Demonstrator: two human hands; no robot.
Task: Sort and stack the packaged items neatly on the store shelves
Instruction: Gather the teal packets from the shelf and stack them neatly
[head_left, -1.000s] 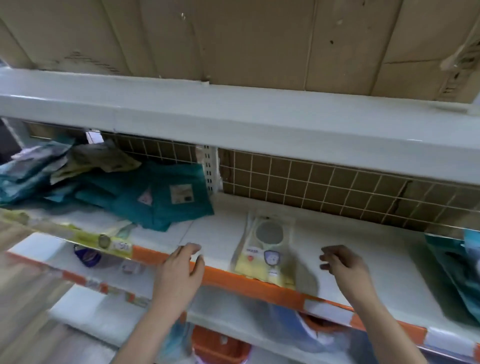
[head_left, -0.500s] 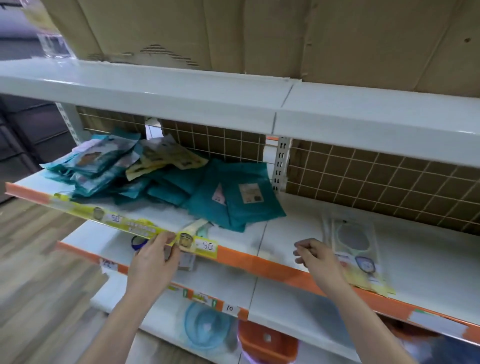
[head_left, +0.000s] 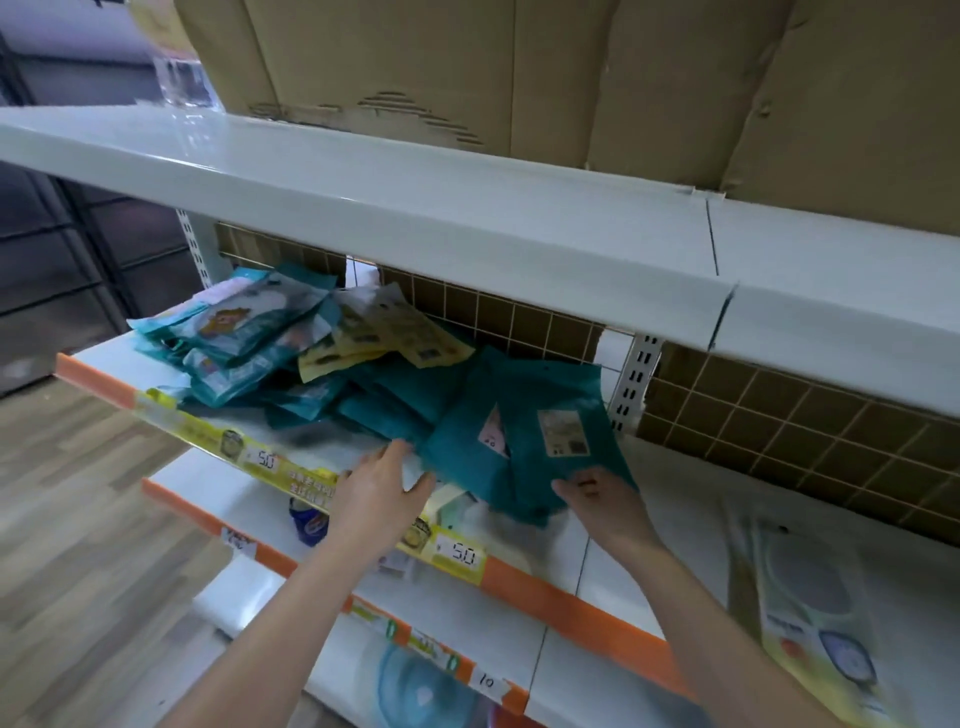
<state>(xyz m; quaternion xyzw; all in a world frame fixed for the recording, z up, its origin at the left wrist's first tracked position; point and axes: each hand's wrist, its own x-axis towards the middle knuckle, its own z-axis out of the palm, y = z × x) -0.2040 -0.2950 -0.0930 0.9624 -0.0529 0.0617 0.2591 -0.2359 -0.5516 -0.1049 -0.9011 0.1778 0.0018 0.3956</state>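
A loose heap of teal packets (head_left: 524, 431) lies on the white middle shelf (head_left: 675, 514), with yellow packets (head_left: 384, 332) and light teal printed packets (head_left: 244, 327) piled further left. My left hand (head_left: 379, 493) reaches over the shelf's front edge, fingers spread, touching the left lower edge of the nearest teal packet. My right hand (head_left: 602, 501) rests on that packet's lower right corner, fingers fairly straight. A flat yellow packet (head_left: 815, 613) with a round window lies alone on the shelf at the right.
An orange price strip (head_left: 545, 587) with yellow tags runs along the shelf front. The white upper shelf (head_left: 467, 208) hangs low above, carrying cardboard boxes (head_left: 571, 73). A lower shelf (head_left: 467, 618) holds a blue item (head_left: 309, 525). Wooden floor (head_left: 78, 519) lies to the left.
The view swung left and closer to the heap. Both hands moved from the shelf's front edge up onto the nearest teal packet.
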